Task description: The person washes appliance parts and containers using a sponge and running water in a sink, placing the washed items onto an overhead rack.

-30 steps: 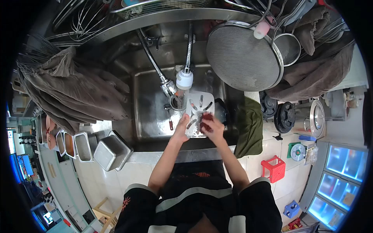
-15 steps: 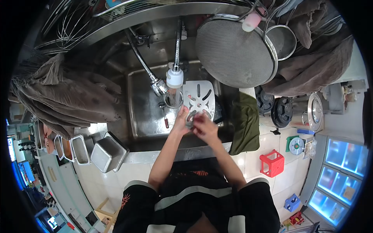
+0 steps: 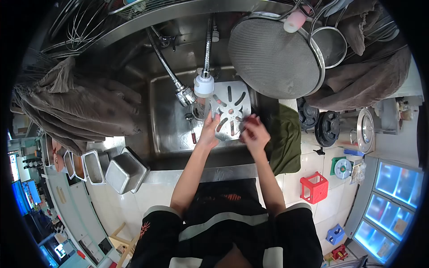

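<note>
In the sink (image 3: 163, 155), the slotted plate (image 3: 240, 115) could slip, clamped by your left hand (image 3: 208, 133) alone; your right hand (image 3: 257, 137) blurs, its grip unclear.

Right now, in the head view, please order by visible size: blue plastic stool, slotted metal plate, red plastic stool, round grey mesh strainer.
Mesh strainer
Slotted plate
Red stool
Blue stool
This is apparent size only.
</note>
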The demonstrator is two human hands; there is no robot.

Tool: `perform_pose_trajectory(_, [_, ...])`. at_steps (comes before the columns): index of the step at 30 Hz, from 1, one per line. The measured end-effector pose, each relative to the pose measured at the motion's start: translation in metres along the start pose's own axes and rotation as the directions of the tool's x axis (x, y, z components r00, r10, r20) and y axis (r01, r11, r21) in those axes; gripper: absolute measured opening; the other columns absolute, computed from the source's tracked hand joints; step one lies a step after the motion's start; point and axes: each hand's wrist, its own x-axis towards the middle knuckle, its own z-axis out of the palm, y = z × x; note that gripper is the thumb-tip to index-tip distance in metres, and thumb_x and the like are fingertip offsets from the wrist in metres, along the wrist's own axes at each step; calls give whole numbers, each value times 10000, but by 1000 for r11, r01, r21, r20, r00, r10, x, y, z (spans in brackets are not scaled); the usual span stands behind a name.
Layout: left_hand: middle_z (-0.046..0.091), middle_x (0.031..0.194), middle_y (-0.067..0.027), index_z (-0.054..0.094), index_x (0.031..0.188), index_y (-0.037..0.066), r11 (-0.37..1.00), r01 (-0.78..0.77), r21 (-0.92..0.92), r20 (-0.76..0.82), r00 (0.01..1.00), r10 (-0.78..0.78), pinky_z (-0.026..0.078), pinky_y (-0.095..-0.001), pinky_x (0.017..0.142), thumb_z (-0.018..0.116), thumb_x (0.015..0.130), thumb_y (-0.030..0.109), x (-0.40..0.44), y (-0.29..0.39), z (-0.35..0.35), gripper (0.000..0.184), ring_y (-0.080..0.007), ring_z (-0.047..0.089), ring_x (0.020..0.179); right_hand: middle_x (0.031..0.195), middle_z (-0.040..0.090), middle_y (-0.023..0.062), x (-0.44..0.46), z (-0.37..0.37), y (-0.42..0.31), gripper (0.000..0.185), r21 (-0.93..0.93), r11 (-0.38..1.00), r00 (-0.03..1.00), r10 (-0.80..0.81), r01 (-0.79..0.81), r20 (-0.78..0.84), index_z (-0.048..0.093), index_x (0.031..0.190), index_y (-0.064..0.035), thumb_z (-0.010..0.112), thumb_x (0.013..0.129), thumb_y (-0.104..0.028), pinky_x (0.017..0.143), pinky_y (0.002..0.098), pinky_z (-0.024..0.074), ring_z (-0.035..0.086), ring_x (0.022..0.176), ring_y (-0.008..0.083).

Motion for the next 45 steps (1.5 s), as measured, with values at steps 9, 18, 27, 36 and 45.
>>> perform_pose_trajectory(9, [517,1053,-31,363,1202,89,985,-113,128,-17,993,116,410,-252,789,462,851,163,16,-8,18,372,-112,499,928,972,553,157,-13,10,-25,301,-154,982,992,121,-114,41,582,916,-67,610,622,-7,714,307,462,566,848,274])
perform_pose_trajectory(18, [493,1068,-21,324,1229,158,977,-142,157,-57,987,153,420,-271,752,465,847,177,13,-11,12,408,-125,493,908,961,565,165,-9,5,-27,385,-117,983,990,140,-141,-19,600,883,-60,642,509,21,698,299,481,580,839,264])
perform_pose_trajectory(27, [494,1067,-27,324,1223,129,983,-125,134,-26,991,130,458,-272,715,444,853,139,6,-18,11,389,-126,526,858,799,567,88,7,-6,-24,303,-228,972,998,35,-47,-57,602,813,-81,657,528,8,634,313,437,519,732,243])
perform_pose_trajectory(36, [524,1024,-29,379,1173,105,979,-132,154,-62,988,143,460,-241,684,462,847,148,4,-7,15,339,-112,527,873,802,526,98,-22,-28,-16,362,-184,980,989,99,-78,110,584,823,-81,655,482,20,620,328,437,509,717,260])
perform_pose_trajectory(45, [528,974,-11,390,1183,53,963,-106,249,-3,994,110,401,-204,709,438,852,74,3,-14,27,335,-52,484,801,781,526,101,3,-19,-25,331,-157,987,997,34,-24,62,585,817,-67,646,508,35,613,316,439,518,703,262])
